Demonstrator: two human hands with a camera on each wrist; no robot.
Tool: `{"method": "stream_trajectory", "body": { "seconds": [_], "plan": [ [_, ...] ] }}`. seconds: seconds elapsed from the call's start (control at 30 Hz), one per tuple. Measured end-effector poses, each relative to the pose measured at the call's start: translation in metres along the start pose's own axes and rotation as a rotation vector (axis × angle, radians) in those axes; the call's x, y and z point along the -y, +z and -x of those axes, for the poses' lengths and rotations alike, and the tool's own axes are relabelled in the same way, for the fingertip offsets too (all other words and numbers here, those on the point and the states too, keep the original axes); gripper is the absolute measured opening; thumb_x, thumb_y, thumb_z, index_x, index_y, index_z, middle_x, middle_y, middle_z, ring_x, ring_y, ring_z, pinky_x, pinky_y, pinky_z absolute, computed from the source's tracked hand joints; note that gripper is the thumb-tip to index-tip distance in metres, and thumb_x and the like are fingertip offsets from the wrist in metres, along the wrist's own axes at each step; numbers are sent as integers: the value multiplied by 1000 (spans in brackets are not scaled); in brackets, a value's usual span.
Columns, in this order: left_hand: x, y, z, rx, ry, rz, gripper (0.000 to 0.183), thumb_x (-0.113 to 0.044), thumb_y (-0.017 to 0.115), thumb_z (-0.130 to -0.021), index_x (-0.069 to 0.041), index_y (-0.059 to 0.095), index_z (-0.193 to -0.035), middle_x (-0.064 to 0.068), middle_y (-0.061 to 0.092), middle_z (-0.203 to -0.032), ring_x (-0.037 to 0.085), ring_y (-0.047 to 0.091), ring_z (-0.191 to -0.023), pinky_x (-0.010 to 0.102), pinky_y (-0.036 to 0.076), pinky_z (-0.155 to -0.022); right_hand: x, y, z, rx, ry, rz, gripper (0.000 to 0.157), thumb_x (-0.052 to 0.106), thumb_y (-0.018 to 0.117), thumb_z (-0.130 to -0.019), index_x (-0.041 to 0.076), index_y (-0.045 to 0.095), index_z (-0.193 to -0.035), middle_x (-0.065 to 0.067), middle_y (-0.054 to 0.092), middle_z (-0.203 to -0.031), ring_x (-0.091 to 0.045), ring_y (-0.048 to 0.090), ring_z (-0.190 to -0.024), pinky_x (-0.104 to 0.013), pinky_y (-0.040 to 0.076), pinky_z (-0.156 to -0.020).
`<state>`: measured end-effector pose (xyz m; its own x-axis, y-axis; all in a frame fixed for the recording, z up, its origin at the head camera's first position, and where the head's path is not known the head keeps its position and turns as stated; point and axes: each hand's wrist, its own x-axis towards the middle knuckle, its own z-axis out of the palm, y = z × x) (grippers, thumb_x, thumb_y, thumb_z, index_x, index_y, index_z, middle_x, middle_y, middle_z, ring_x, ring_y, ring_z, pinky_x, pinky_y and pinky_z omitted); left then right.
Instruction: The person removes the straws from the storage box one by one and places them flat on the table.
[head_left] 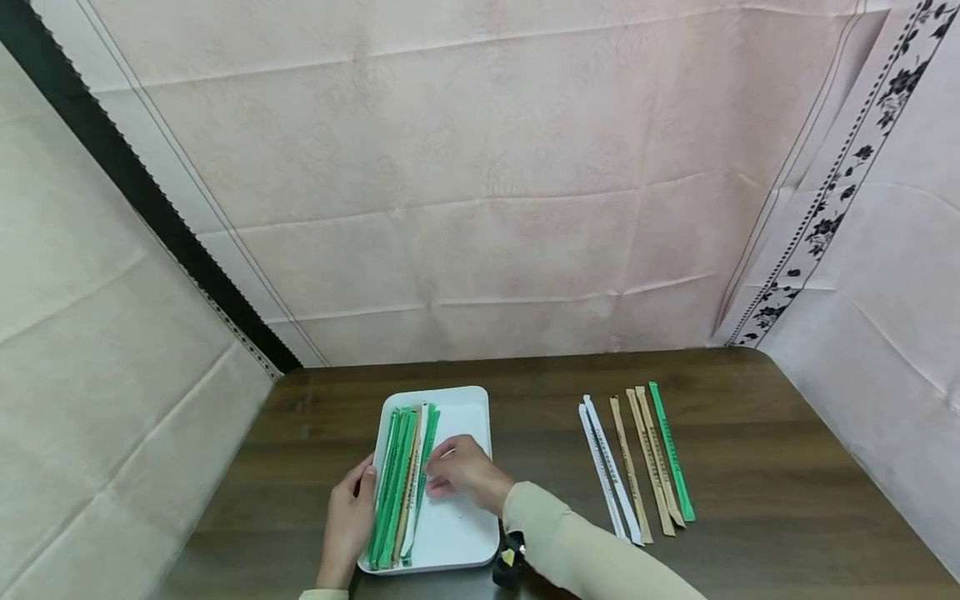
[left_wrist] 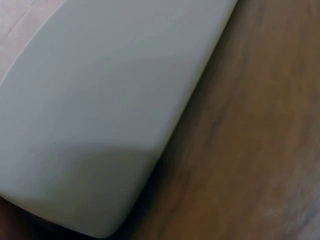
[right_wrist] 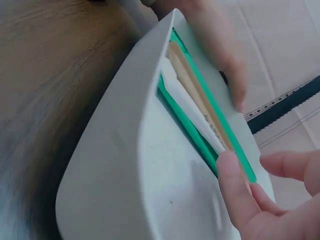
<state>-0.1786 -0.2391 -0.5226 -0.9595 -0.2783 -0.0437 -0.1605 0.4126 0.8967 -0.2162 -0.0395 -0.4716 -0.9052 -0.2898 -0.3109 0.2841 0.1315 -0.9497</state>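
Two-handed, at white tray (head_left: 467,417): rested left hand (head_left: 351,518) against left edge, with fingers extended; set right hand (head_left: 467,472) at green, white and brown packets (head_left: 393,487) inside tray, with thumb and forefinger parted, gripping nothing visibly. Showed six more packets (head_left: 650,462) on table (head_left: 540,433), right of tray.

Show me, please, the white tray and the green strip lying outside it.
White tray (head_left: 457,535): head view, on the bare floor of its inside.
Green strip (head_left: 671,452): head view, near the middle of its length.
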Motion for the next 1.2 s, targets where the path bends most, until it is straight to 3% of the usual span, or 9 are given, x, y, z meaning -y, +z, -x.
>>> {"method": "stream_trajectory", "body": {
  "seconds": [0.17,0.43,0.57,0.7,1.0,1.2],
  "plan": [
    [-1,-2,0,-4,16,-6,53,-33,39,-116,1,49,-156,28,51,-154,40,56,-134,56,48,-106,-3,14,-4,-36,-43,31,12,-3,71,-95,-1,60,-100,-17,70,-87,-19,69,-63,-33,62,-62],
    [-1,1,0,7,21,-13,52,-31,40,-116,1,49,-156,29,51,-154,40,58,-132,56,50,-103,-9,22,-8,-101,-130,290,17,-1,75,-94,-2,58,-96,-11,64,-69,-15,62,-50,-27,56,-49],
    [-1,2,0,12,6,-8,52,-32,39,-117,0,47,-157,28,49,-156,43,55,-135,58,49,-105,-12,22,-12,-104,-148,324,13,-4,71,-95,-4,58,-93,-10,63,-68,-14,61,-48,-27,55,-47],
    [0,2,1,9,-9,-12,53,-33,38,-117,0,47,-158,28,49,-157,43,54,-137,58,48,-106,-13,20,-10,-87,-133,251,12,-7,69,-94,-5,59,-100,-11,66,-71,-14,64,-49,-28,57,-49],
    [1,0,0,8,4,-26,55,-35,37,-117,0,47,-157,29,48,-157,44,53,-138,59,46,-108,-5,5,2,-12,-61,-83,20,-1,70,-97,-6,62,-114,-14,71,-92,-16,68,-65,-34,63,-64],
    [2,-1,-2,21,-8,-21,56,-35,37,-116,1,45,-158,28,44,-160,45,44,-146,62,41,-113,-6,-23,13,7,-69,-139,25,6,73,-99,-4,64,-120,-15,72,-98,-18,66,-73,-32,63,-68]
  ]
}}
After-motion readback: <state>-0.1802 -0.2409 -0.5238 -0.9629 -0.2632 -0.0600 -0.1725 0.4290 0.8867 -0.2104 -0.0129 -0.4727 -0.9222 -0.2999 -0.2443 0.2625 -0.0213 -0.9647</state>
